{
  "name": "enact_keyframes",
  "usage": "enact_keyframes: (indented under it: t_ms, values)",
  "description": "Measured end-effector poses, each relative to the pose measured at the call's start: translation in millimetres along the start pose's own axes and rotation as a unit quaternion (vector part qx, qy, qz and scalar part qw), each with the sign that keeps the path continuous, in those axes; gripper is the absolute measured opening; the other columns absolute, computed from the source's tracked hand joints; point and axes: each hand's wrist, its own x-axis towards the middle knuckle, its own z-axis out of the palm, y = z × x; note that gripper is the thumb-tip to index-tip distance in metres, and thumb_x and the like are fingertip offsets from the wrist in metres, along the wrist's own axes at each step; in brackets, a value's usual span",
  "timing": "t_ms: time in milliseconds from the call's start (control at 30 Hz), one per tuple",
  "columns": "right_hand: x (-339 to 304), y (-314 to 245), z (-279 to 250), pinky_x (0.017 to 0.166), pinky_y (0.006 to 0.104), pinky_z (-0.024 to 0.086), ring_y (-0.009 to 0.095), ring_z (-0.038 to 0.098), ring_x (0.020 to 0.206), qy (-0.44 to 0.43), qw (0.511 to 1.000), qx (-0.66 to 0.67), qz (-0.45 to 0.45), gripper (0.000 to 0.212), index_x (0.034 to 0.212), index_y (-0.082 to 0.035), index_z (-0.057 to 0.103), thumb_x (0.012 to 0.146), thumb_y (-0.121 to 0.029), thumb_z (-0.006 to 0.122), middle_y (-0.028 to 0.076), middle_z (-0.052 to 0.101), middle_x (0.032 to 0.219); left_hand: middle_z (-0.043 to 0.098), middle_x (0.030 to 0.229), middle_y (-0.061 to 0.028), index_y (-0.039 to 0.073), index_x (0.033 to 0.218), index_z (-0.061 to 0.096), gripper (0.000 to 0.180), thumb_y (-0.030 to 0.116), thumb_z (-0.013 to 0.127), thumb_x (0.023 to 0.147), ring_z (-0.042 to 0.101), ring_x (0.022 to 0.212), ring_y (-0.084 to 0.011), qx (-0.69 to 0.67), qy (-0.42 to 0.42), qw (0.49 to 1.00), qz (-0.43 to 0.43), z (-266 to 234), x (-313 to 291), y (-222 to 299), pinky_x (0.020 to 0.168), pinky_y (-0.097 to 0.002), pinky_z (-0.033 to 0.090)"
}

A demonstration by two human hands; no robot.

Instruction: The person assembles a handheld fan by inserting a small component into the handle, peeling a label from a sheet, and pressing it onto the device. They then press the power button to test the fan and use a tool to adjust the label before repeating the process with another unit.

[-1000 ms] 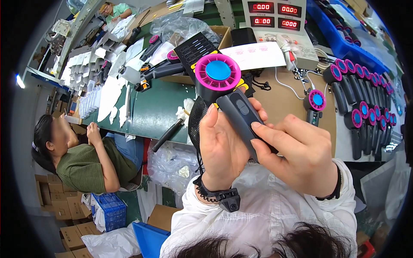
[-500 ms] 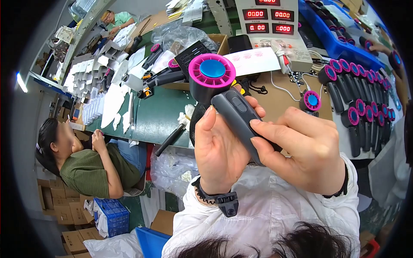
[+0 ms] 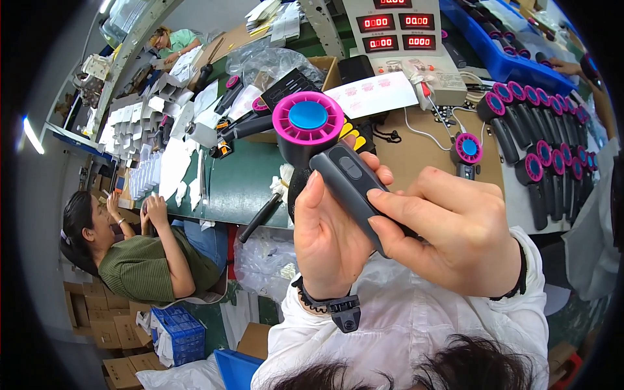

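A dark grey hair dryer with a magenta finned ring and a blue round centre is held up over the table edge. My left hand cups its handle from below, thumb along the near side and fingertips showing past the far side. With thumb and forefinger, my right hand pinches the lower part of the handle, below the oval button panel. The handle slants down to the right, and its lower end is partly hidden by my right fingers.
Several similar hair dryers lie in rows at right; another rests beside white cables. A meter box with red displays stands at the back, near a blue crate. Co-workers sit at left and far left.
My hands keep the same grip on the hair dryer, whose head sits slightly lower and further left in view. The co-worker at left has raised both hands. The whole view has shifted slightly.
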Motion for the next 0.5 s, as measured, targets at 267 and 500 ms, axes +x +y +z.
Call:
enact_keyframes:
  t_ms: [267, 500]
  values:
    - [2.5, -3.2, 3.0, 0.041, 0.0263, 0.040, 0.015, 0.052, 0.048, 0.023, 0.999, -0.031, -0.002, 0.024, 0.081, -0.001, 0.066, 0.058, -0.006, 0.072, 0.004, 0.050, 0.063, 0.046, 0.114, -0.0152, 0.001, 0.131, 0.030, 0.045, 0.030, 0.032, 0.096, 0.045, 0.104, -0.0254, -0.062, -0.003, 0.998, -0.028, -1.0, -0.8, -2.8, 0.089, -0.0395, 0.043]
    - [0.4, -5.6, -3.8, 0.040, 0.0260, 0.040, 0.015, 0.052, 0.050, -0.010, 0.997, -0.073, 0.000, 0.024, 0.079, -0.001, 0.065, 0.057, -0.006, 0.072, 0.004, 0.049, 0.063, 0.046, 0.115, -0.0153, 0.000, 0.132, 0.028, 0.046, 0.030, 0.031, 0.097, 0.044, 0.105, -0.0259, 0.010, 0.017, 1.000, 0.007, -6.2, -1.5, -7.1, 0.089, -0.0400, 0.043]
